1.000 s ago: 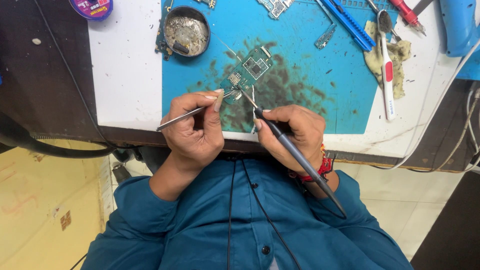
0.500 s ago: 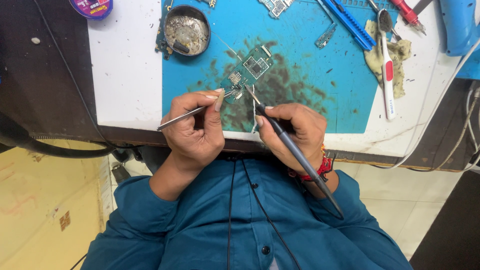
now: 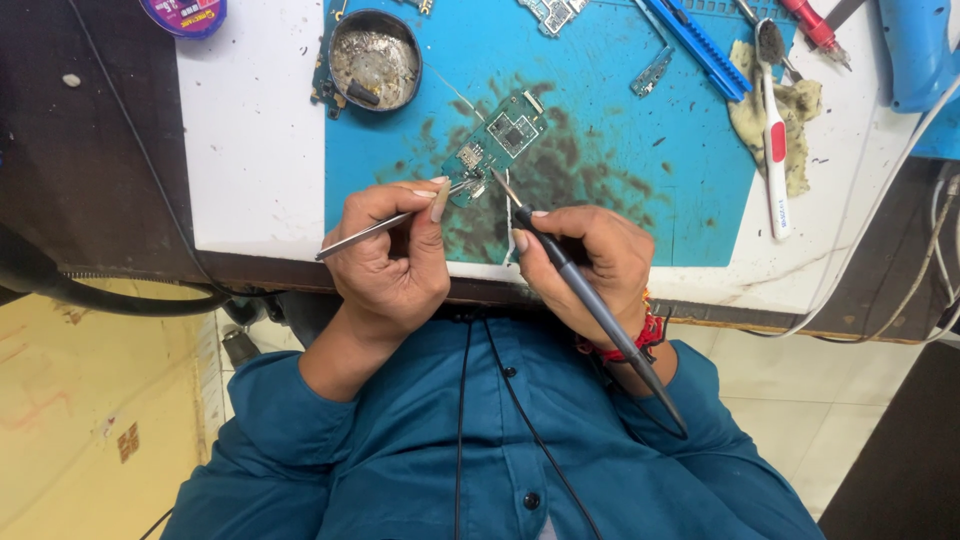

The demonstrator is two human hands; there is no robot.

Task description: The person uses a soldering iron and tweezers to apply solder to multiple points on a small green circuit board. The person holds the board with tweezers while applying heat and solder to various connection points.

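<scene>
On stained blue mat (image 3: 640,190): small green circuit board (image 3: 497,143)

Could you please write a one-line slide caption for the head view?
Left hand steadies tweezers while right hand angles a soldering iron at a small circuit board.

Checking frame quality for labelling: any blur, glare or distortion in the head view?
Head view: even light, sharp on the small green circuit board and both hands, left hand, right hand; no glare on the blue work mat; soft shadows under hands; image appears upside down, edges slightly bowed.
</scene>
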